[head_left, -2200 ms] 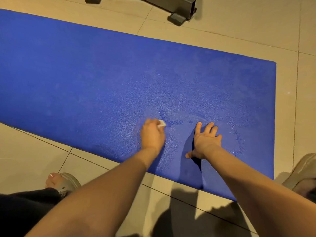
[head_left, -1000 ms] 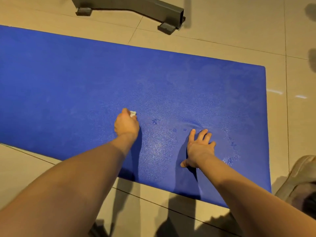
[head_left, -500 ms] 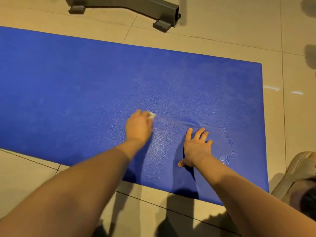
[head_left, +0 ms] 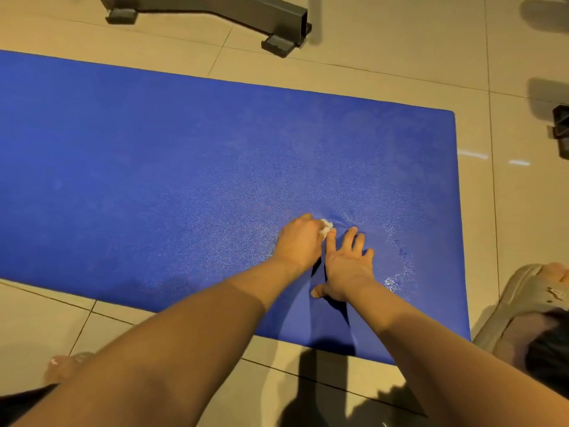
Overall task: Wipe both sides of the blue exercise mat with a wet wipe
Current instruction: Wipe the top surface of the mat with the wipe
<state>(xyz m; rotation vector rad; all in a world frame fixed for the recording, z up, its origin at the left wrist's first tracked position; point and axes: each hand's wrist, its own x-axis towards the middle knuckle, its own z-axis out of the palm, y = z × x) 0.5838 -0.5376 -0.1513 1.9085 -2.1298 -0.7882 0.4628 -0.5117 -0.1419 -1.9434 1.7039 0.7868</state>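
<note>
Head view: left hand [head_left: 298,241] grip pinching wet wipe [head_left: 326,227] on blue mat [head_left: 184,167]; right hand [head_left: 348,266] grip spread, flat on mat.

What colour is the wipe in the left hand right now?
White: the wet wipe peeks out of the left hand, seen in the head view.

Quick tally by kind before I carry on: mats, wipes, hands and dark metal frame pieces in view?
Blue mat: 1
Wet wipe: 1
Hands: 2 (left hand, right hand)
Dark metal frame pieces: 2 (top frame, right-edge piece)
Total: 6
</note>
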